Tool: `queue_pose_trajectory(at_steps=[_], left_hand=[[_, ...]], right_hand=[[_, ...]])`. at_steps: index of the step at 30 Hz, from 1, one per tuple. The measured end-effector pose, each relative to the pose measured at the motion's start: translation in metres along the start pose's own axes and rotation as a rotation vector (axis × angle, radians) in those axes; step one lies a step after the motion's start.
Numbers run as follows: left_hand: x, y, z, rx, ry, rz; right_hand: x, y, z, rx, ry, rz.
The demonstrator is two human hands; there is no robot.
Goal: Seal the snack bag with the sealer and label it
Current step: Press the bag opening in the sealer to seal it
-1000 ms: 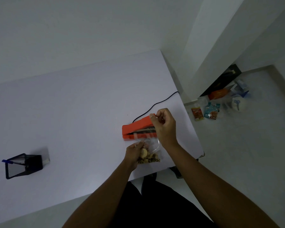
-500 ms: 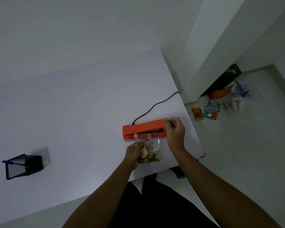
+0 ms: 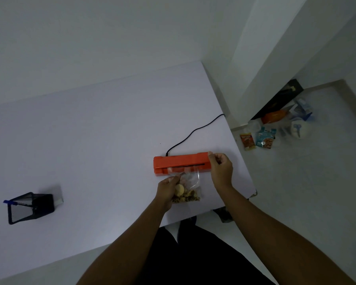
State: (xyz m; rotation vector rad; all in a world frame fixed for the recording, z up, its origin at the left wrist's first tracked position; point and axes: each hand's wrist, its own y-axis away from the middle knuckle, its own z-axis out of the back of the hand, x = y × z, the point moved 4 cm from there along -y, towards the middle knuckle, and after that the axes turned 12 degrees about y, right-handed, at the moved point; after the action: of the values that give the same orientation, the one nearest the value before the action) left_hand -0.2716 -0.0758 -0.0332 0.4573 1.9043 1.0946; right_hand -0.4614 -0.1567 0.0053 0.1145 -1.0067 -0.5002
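Feeding the bag mouth into the sealer, right of centre in the frame.

Our left hand [image 3: 167,189] pinched the snack bag [image 3: 188,187] by its left edge, its open top at the slot of the orange sealer [image 3: 180,164] on the table [image 3: 90,130]. Our right hand [image 3: 221,169] gripped the sealer's right end. The film looked creased, though dim light made that uncertain; we judged it best to pull the mouth flat and keep the snacks low before pressing.

orange sealer [image 3: 181,163], clear snack bag [image 3: 188,187], black mesh holder [image 3: 30,207]
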Motion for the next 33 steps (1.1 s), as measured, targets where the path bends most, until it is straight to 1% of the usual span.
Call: queue_pose_trajectory(at_steps=[5,28,33], left_hand=[[0.001,-0.002,0.0,-0.001,-0.01,-0.003],[0.003,-0.003,0.003,-0.011,0.017,-0.013],[0.004,-0.005,0.004,-0.02,0.005,-0.013]], right_hand=[[-0.005,-0.003,-0.001,0.013,0.024,-0.03],[-0.011,-0.004,-0.002,0.047,0.036,-0.053],[-0.014,-0.009,-0.001,0.084,-0.021,-0.092]])
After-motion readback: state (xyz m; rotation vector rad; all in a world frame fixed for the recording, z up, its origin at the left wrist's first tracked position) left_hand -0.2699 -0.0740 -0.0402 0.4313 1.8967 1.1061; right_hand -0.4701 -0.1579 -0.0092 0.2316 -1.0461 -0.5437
